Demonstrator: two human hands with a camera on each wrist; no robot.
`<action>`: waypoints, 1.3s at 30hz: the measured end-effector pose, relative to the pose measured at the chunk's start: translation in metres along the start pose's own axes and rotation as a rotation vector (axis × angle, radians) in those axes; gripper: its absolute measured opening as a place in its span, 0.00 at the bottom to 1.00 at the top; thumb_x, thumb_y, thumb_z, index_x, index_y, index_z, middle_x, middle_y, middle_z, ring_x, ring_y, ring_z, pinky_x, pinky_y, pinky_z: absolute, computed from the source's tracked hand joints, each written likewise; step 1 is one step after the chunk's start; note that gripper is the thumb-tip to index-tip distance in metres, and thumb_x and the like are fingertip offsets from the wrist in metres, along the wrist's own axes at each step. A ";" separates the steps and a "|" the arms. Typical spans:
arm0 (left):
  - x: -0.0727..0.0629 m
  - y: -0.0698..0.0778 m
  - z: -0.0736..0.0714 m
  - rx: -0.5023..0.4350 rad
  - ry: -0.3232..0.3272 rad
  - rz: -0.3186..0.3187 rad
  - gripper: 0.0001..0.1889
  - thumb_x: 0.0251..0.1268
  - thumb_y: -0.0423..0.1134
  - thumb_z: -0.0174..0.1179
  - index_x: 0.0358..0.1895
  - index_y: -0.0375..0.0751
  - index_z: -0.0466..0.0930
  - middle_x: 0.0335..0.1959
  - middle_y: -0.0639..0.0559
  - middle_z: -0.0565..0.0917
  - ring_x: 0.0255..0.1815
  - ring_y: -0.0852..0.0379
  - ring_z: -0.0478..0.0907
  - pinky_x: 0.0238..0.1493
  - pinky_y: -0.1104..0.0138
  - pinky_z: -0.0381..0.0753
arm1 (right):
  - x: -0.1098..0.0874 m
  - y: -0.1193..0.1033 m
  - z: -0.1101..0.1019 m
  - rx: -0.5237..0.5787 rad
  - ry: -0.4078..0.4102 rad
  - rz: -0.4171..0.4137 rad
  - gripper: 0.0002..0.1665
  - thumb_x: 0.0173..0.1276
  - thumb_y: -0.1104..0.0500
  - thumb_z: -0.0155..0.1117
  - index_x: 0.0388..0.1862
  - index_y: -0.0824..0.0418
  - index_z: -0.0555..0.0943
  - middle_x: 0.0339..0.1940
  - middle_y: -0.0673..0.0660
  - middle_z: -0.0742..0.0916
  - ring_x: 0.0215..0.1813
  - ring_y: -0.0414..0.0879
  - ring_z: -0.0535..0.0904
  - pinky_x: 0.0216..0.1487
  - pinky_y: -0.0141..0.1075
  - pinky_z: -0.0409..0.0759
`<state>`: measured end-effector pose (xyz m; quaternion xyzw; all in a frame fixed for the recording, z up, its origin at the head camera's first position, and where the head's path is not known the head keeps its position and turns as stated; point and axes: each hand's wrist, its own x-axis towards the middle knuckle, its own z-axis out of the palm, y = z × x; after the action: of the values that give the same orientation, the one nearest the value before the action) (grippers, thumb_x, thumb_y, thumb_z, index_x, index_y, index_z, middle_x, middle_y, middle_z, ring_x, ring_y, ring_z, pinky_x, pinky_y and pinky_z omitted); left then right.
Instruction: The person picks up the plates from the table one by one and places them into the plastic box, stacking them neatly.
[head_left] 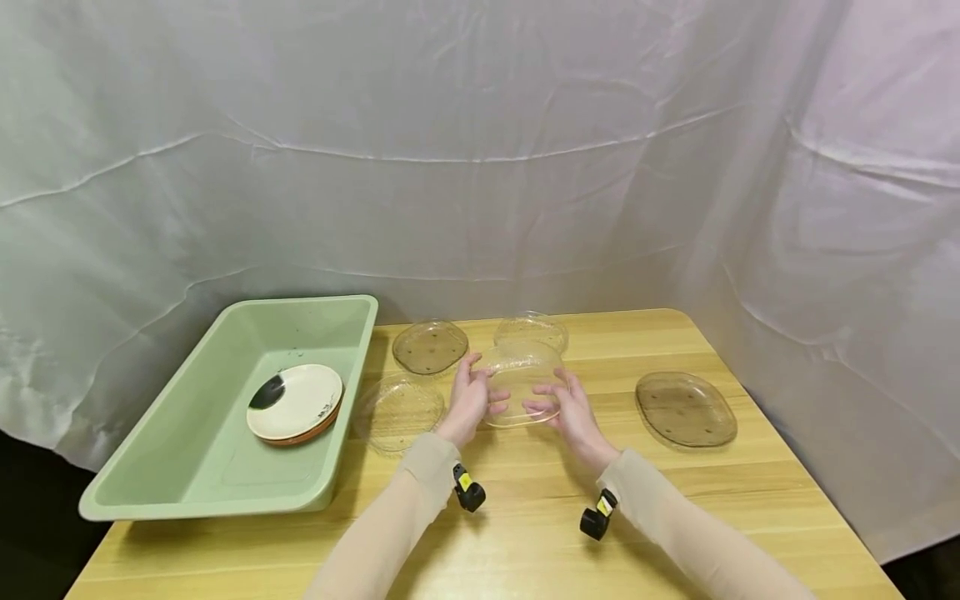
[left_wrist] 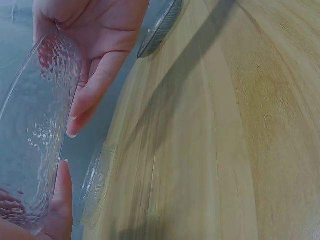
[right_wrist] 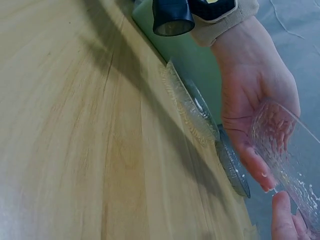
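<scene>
Left hand (head_left: 468,402) and right hand (head_left: 573,412) pinch a clear plate (head_left: 522,377) above the table (head_left: 525,525), apparently a holding step whose next move calls for even support

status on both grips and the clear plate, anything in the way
Left grip and right grip holding clear plate from either side. Plate up off the table. Possible obstacle: second clear plate, on the table beside left grip.
</scene>
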<state>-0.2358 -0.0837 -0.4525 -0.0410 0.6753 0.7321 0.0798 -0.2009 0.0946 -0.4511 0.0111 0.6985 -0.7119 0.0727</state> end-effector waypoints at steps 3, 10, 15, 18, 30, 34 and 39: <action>0.000 0.001 0.000 -0.016 -0.006 -0.002 0.27 0.82 0.36 0.36 0.80 0.46 0.49 0.72 0.35 0.69 0.51 0.36 0.86 0.39 0.66 0.90 | -0.001 0.000 -0.001 -0.002 0.003 0.003 0.35 0.81 0.57 0.36 0.82 0.64 0.42 0.71 0.73 0.72 0.61 0.61 0.82 0.66 0.49 0.81; -0.002 0.004 -0.001 -0.007 -0.024 -0.009 0.31 0.76 0.26 0.34 0.80 0.44 0.49 0.73 0.35 0.68 0.53 0.35 0.85 0.39 0.67 0.90 | -0.002 0.001 -0.005 -0.017 0.009 0.009 0.34 0.82 0.54 0.35 0.81 0.64 0.45 0.68 0.70 0.75 0.53 0.50 0.87 0.63 0.47 0.82; -0.002 0.008 -0.004 0.007 -0.038 -0.022 0.32 0.74 0.25 0.34 0.80 0.44 0.50 0.73 0.35 0.68 0.53 0.36 0.85 0.39 0.67 0.90 | -0.002 0.001 -0.009 0.014 -0.012 -0.005 0.34 0.84 0.49 0.32 0.81 0.65 0.48 0.67 0.71 0.75 0.55 0.54 0.86 0.61 0.47 0.84; -0.002 0.011 -0.006 0.021 -0.049 -0.030 0.31 0.75 0.25 0.35 0.80 0.44 0.50 0.73 0.35 0.68 0.54 0.37 0.85 0.41 0.66 0.90 | -0.001 -0.001 -0.012 0.035 -0.029 -0.003 0.36 0.84 0.44 0.29 0.81 0.64 0.48 0.69 0.73 0.74 0.55 0.53 0.85 0.59 0.45 0.85; -0.004 0.028 -0.011 0.027 -0.034 -0.048 0.28 0.78 0.27 0.35 0.78 0.43 0.57 0.66 0.35 0.75 0.48 0.41 0.87 0.34 0.71 0.89 | 0.002 -0.002 -0.025 0.135 0.006 0.031 0.39 0.83 0.37 0.24 0.80 0.60 0.54 0.57 0.60 0.85 0.45 0.42 0.86 0.49 0.35 0.87; -0.004 0.036 -0.013 0.019 -0.036 -0.036 0.27 0.78 0.27 0.33 0.77 0.41 0.57 0.66 0.33 0.75 0.42 0.45 0.88 0.32 0.72 0.88 | 0.002 -0.003 -0.028 0.148 -0.010 0.039 0.37 0.84 0.41 0.23 0.80 0.63 0.54 0.48 0.51 0.87 0.43 0.41 0.86 0.51 0.35 0.87; -0.004 0.048 -0.017 0.015 -0.045 -0.034 0.26 0.79 0.28 0.34 0.77 0.40 0.57 0.66 0.32 0.75 0.34 0.54 0.86 0.31 0.72 0.88 | 0.003 -0.005 -0.029 0.176 -0.014 0.051 0.36 0.85 0.44 0.24 0.79 0.66 0.54 0.40 0.44 0.86 0.40 0.38 0.86 0.51 0.35 0.88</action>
<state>-0.2411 -0.1044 -0.4061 -0.0352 0.6780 0.7262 0.1079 -0.2066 0.1230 -0.4474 0.0301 0.6320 -0.7686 0.0944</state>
